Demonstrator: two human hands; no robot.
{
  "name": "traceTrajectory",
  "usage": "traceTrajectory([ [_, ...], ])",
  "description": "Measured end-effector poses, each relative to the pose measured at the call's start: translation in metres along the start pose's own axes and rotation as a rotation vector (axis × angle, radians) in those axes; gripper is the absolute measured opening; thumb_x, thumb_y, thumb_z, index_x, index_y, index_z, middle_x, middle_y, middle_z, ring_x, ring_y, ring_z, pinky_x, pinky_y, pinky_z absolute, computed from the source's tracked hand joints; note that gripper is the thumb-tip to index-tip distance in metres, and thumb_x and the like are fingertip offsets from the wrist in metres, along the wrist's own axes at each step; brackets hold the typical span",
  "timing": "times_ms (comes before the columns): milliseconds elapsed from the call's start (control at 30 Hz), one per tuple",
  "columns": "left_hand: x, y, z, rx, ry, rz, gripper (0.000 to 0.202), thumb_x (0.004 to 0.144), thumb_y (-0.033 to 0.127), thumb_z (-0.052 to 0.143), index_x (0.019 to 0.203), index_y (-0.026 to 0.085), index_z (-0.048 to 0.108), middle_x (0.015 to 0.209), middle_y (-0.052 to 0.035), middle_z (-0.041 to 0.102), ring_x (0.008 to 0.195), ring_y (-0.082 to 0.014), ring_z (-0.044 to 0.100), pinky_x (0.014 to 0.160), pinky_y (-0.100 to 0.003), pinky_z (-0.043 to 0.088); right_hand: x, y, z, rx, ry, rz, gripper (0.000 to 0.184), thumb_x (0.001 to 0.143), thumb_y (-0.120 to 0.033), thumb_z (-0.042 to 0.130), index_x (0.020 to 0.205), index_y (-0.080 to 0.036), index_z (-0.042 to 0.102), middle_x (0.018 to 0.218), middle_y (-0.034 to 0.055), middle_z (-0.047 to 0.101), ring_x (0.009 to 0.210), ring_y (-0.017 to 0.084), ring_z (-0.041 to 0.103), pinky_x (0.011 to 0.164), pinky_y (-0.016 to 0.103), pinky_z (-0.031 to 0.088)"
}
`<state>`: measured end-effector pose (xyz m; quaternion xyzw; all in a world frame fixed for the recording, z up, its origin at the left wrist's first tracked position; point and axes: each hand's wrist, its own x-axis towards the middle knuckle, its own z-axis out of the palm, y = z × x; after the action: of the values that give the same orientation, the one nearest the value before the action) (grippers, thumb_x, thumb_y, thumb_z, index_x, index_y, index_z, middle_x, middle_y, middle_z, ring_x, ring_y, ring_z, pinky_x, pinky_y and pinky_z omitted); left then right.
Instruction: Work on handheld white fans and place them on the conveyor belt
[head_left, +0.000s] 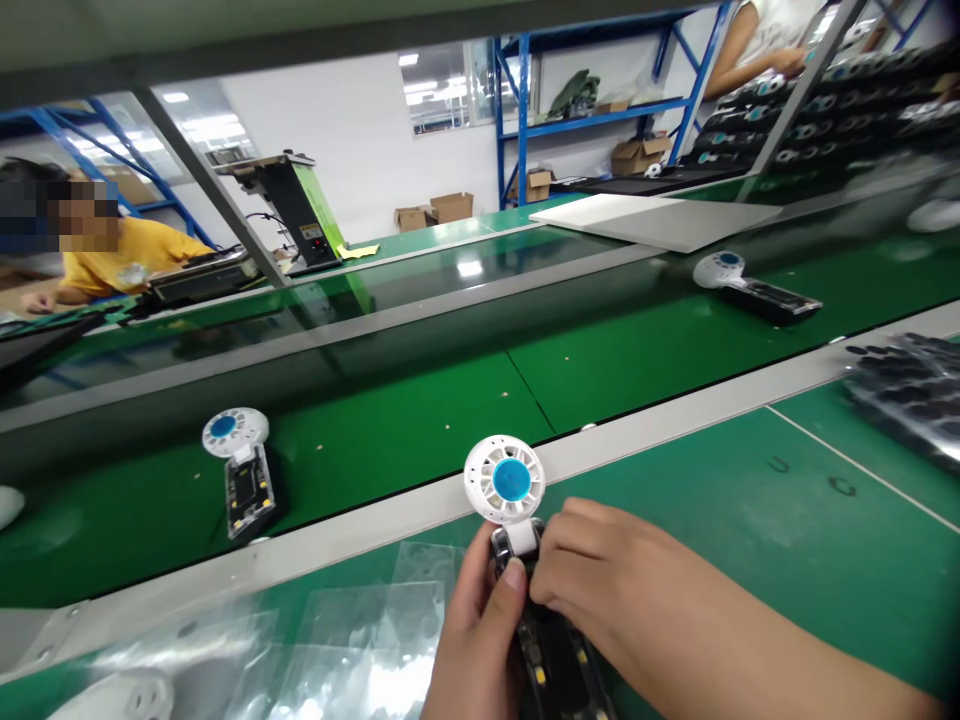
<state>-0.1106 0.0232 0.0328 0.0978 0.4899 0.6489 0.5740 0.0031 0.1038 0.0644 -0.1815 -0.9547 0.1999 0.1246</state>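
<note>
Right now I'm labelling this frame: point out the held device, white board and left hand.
Held device [523, 538], head view: white neck.
White board [651, 219], head view: top face.
Left hand [481, 645], head view: base of thumb.

Factory assembly floor; green conveyor belt [420, 410] carrying matching fan-headed units [246, 472]; yellow-shirted worker [146, 258] at 10 o'clock; blue metal shelving [607, 118] at 1 o'clock; loaded black racks [847, 118] at 2 o'clock.

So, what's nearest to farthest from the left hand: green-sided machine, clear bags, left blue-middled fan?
1. Clear bags: just left of the left hand.
2. Left blue-middled fan: on the belt.
3. Green-sided machine: beyond the belt.
</note>
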Motion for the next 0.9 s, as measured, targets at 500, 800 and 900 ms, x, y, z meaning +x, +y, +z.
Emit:
traceTrajectory([
  [500, 0.002, 0.001, 0.005, -0.145, -0.005, -0.075, 0.047, 0.067, 0.039, 0.067, 0.109, 0.020, 0.057, 0.101, -0.0063, 0.068, 0.106, -0.0259, 0.056, 0.094, -0.034, 0.037, 0.002, -0.004, -0.007, 0.106, 0.218, 0.262, 0.024, 0.071, -0.007, 0.060, 0.084, -0.027, 0.057, 0.087, -0.0015, 0.053, 0.081, 0.019, 0.048, 0.066, 0.033, 0.038],
  [800, 0.001, -0.001, -0.001, 0.094, -0.064, -0.108, 0.089, 0.059, 0.038, 0.072, 0.130, 0.017, 0.022, 0.088, -0.0075, 0.068, 0.070, -0.0211, 0.063, 0.063, -0.034, 0.049, 0.012, 0.028, 0.016, 1.085, 0.366, 0.534, 0.030, 0.086, -0.033, 0.042, 0.115, -0.026, 0.039, 0.113, 0.0051, 0.051, 0.103, 0.019, 0.051, 0.090, 0.036, 0.040],
  [900, 0.002, -0.003, -0.004, 0.132, -0.087, -0.068, 0.087, 0.058, 0.038, 0.072, 0.127, 0.017, 0.025, 0.099, -0.0112, 0.065, 0.079, -0.0237, 0.063, 0.071, -0.036, 0.048, 0.011, 0.030, 0.020, 1.194, 0.290, 0.464, 0.048, 0.086, -0.040, 0.043, 0.129, -0.025, 0.027, 0.122, 0.0080, 0.050, 0.110, 0.021, 0.050, 0.097, 0.041, 0.035],
])
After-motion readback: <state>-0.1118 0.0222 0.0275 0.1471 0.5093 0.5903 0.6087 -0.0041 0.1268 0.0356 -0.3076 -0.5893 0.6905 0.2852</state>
